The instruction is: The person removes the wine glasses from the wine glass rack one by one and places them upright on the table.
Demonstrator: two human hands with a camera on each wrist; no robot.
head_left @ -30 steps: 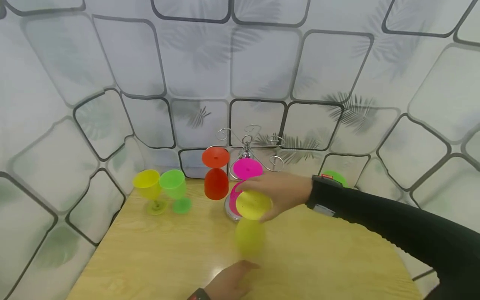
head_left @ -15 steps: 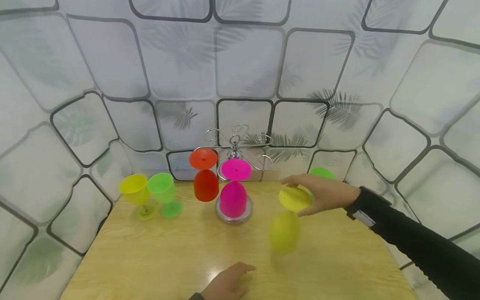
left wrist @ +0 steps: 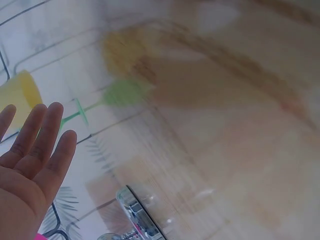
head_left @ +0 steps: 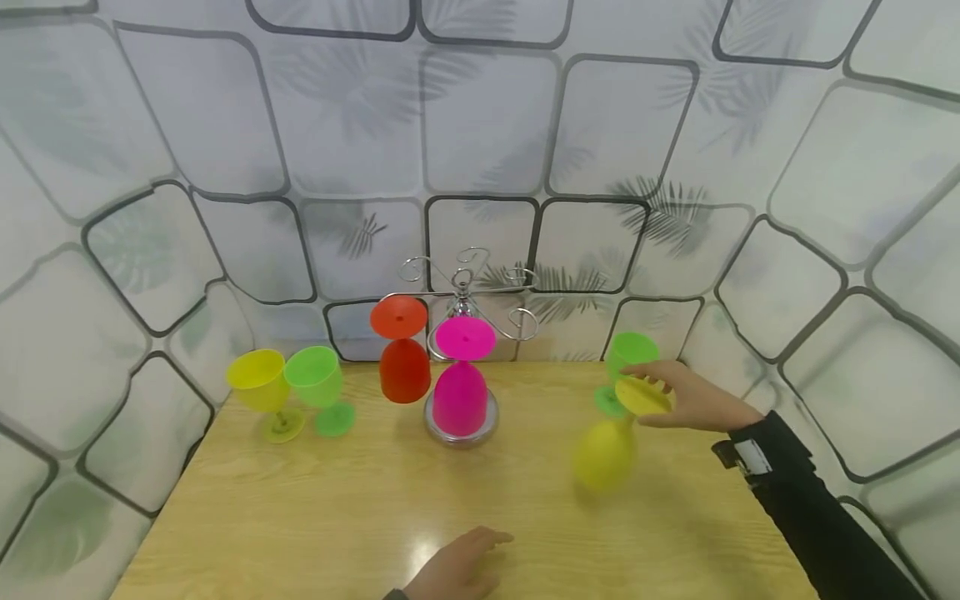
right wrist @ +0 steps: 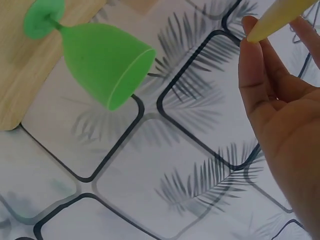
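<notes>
My right hand (head_left: 693, 400) pinches a yellow goblet (head_left: 603, 454) by its round base, so that its cup hangs down, tilted, above the right side of the table. In the right wrist view the finger and thumb touch the base rim (right wrist: 280, 20), and the cup is out of sight. Just behind it an upright green goblet (head_left: 633, 354) stands at the table's back right; in the head view the yellow base partly overlaps it. Near the front edge, my left hand (head_left: 459, 567) holds nothing, its fingers extended in the left wrist view.
A silver rack (head_left: 462, 302) with curled hooks stands at the back centre. Upside down at it are a red goblet (head_left: 405, 369) and a pink goblet (head_left: 460, 400). Upright at back left are another yellow goblet (head_left: 258, 383) and a green one (head_left: 315, 375). Patterned fabric (head_left: 487, 125) surrounds the table (head_left: 337, 517).
My right hand has carried the yellow goblet rightward, from in front of the rack to beside the green goblet on the right. The left hand has stayed near the front edge.
</notes>
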